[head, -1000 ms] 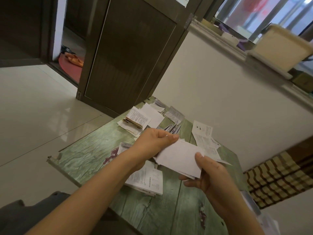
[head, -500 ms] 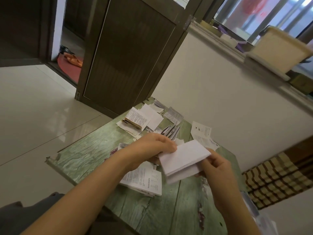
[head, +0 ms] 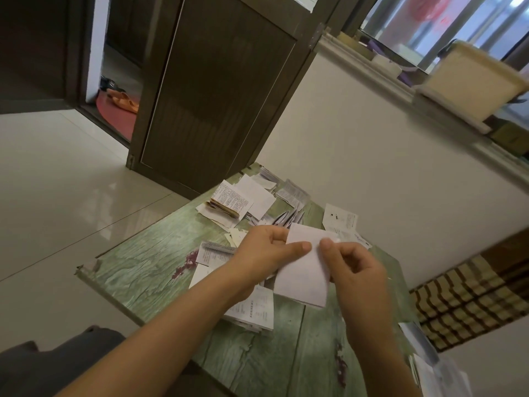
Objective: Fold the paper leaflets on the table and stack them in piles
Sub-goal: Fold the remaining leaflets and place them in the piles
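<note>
Both the left hand (head: 269,250) and right hand (head: 350,265) pinch the folded leaflet (head: 305,270) above the surface (head: 143,270), seemingly to sharpen its crease before stacking.

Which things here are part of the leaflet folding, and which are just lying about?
In the job: the held leaflet, left hand, right hand, near pile, far leaflets, green table.
Lying about: orange sandals, cream tub, red mat.

A single head-worn camera looks forward and down (wide-angle, noticeably tilted) from close above the table (head: 137,270).
</note>
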